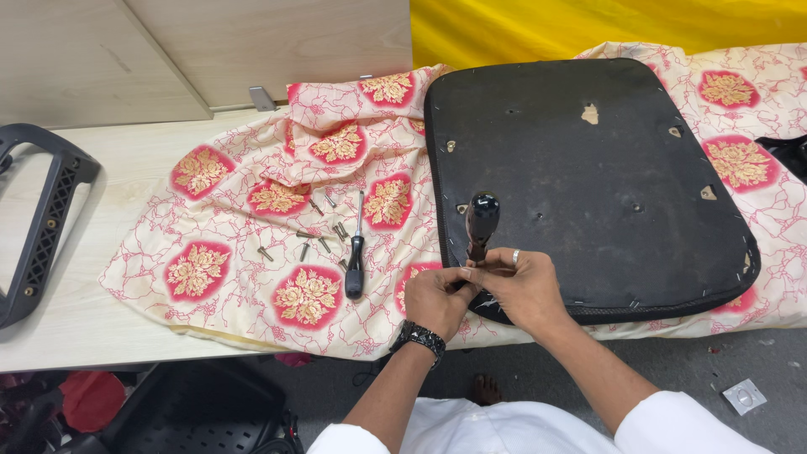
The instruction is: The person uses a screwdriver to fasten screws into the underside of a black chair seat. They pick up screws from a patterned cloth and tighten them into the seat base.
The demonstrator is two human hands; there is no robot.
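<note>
Two hands: both meet at the near edge of the seat pad [588, 185], closed around the lower part of a tool [481, 225].
Left hand [437, 301]: fist curled on the tool's shank, black watch [418, 338] on the wrist; fingertips tucked under, not visible.
Right hand [521, 286]: fingers wrapped over the same spot, ring on one finger; touching the left hand.
Tool: dark rounded handle stands upright above the hands; its tip is hidden inside the grip, so its kind cannot be told.
Seat pad: black, underside up, lying on the cloth [277, 210]; small holes and torn patches in its cover, staples along the near rim.
Cloth: cream with red and gold flower patches, spread over the table [101, 185], rumpled beside the pad.
Screwdriver [356, 256]: black handle, lies on the cloth left of the hands, untouched.
Screws [324, 235]: loose, scattered just beside the screwdriver; count hard to make out.
Armrest [38, 219]: black frame at the table's left end, partly cut off by the edge.
Below the table: black perforated part [193, 412] and something red, both cut off.
Yellow sheet [605, 25]: behind the pad, top cut off.
</note>
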